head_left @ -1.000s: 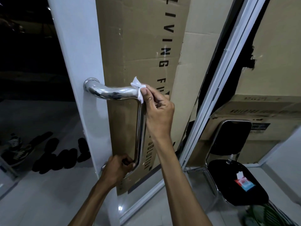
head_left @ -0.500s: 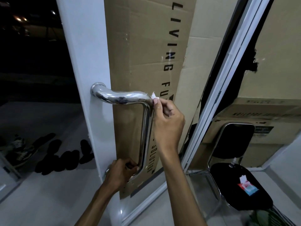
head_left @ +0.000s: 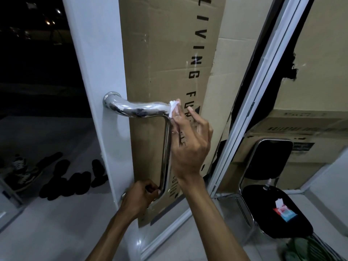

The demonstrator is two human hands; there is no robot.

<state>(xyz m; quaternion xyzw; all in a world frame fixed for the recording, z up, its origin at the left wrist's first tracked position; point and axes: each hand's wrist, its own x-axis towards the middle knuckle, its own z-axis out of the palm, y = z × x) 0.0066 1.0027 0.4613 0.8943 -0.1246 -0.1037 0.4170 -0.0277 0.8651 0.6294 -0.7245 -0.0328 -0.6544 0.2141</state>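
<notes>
Pressing a crumpled white tissue (head_left: pixel 173 107) against the top bend of the chrome door handle (head_left: pixel 139 108) with the right hand (head_left: pixel 190 147), thumb and forefinger pinching the wad, the other fingers (head_left: pixel 196 119) loosely spread and lifted off the metal. Gripping the bottom end of the same handle with the left hand (head_left: pixel 140 197), its fingers curled tight round the bar just where it bends back into the door. Mounted on the white door stile (head_left: pixel 98 72), with the upright bar running down between the two hands. Backed by a flattened brown cardboard sheet (head_left: pixel 165 53) behind the door glass, printed with black letters reading downward, partly covered by the right hand.

Off to the right, past the slanted white frame (head_left: pixel 263 87): a black chair (head_left: pixel 271 162) with a chrome frame, carrying on its seat a red and blue tissue pack (head_left: pixel 284 214), open at the top with one white sheet sticking up out of it. Stacked behind the chair: closed cardboard boxes (head_left: pixel 301 129), contents hidden.

Lying on the pale floor (head_left: pixel 47 232) to the left, well apart from the door: a patterned sneaker (head_left: pixel 19 172) and several dark sandals (head_left: pixel 75 182) in a loose row.
</notes>
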